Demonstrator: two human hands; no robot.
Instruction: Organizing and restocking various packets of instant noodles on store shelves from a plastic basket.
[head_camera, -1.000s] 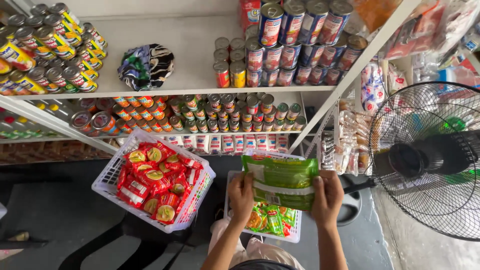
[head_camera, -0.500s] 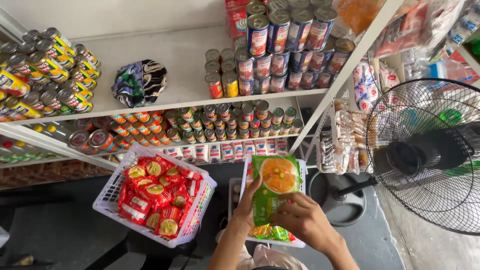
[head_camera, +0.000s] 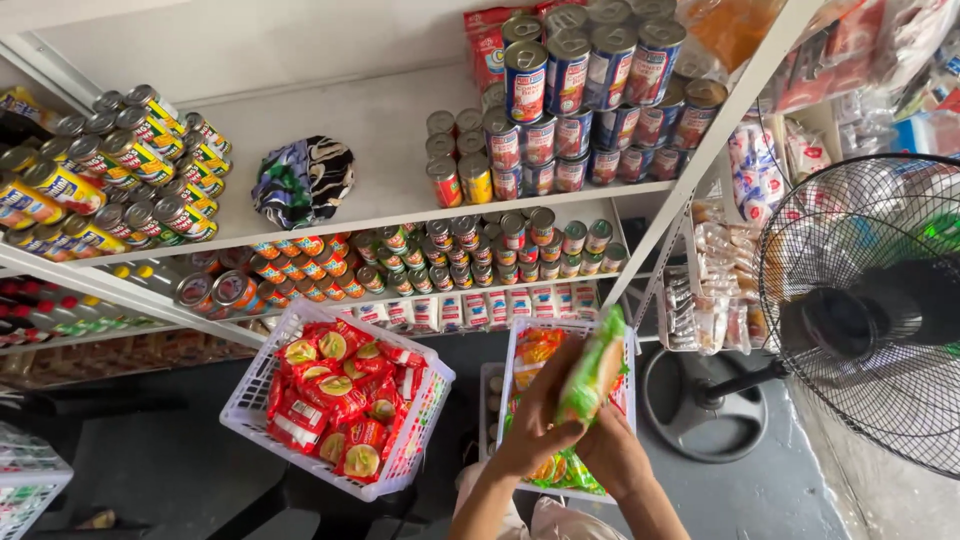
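My left hand (head_camera: 535, 415) and my right hand (head_camera: 615, 455) both grip one green and orange noodle packet (head_camera: 595, 370), turned edge-on, low in the middle of the head view. Under it stands a white plastic basket (head_camera: 508, 370) with more green packets inside. To its left another white basket (head_camera: 262, 385) is filled with several red noodle packets (head_camera: 340, 400). Both baskets sit in front of white shelves (head_camera: 400, 135) stocked with tins.
A tall stack of blue-labelled cans (head_camera: 590, 90) fills the upper shelf at right, yellow tins (head_camera: 95, 165) the left, a patterned cloth (head_camera: 303, 180) between. Small tins (head_camera: 450, 250) line the lower shelf. A black standing fan (head_camera: 870, 300) is at right on the floor.
The green packet was held flat by both hands at its ends; now it is turned edge-on, raised slightly, with both hands bunched at its lower end. The camera has leaned in closer.
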